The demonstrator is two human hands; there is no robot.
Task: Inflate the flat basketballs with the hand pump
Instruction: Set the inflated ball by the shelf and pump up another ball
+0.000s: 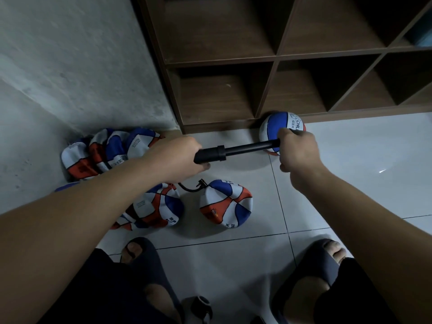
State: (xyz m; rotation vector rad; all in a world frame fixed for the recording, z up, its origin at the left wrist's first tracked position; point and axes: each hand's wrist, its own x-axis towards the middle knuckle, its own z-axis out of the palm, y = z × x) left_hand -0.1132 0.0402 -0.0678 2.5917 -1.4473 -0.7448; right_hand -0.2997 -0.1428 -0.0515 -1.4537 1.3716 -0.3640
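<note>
I hold a black hand pump (236,149) level above the floor. My left hand (180,157) grips its thick barrel end, and my right hand (298,149) grips the handle end, with the thinner rod showing between them. A thin black hose (190,188) runs from under my left hand down to a partly flat blue, white and orange basketball (225,204) on the tiles. A round, full ball (284,127) of the same colours sits behind my right hand, against the shelf base. Several flat balls (109,153) lie heaped at the left.
A brown wooden cubby shelf (275,59) stands ahead, and a rough grey wall (70,66) is on the left. Another flat ball (154,209) lies under my left forearm. My feet in dark sandals (140,256) stand on the white tiles. A small dark object (198,307) lies between them.
</note>
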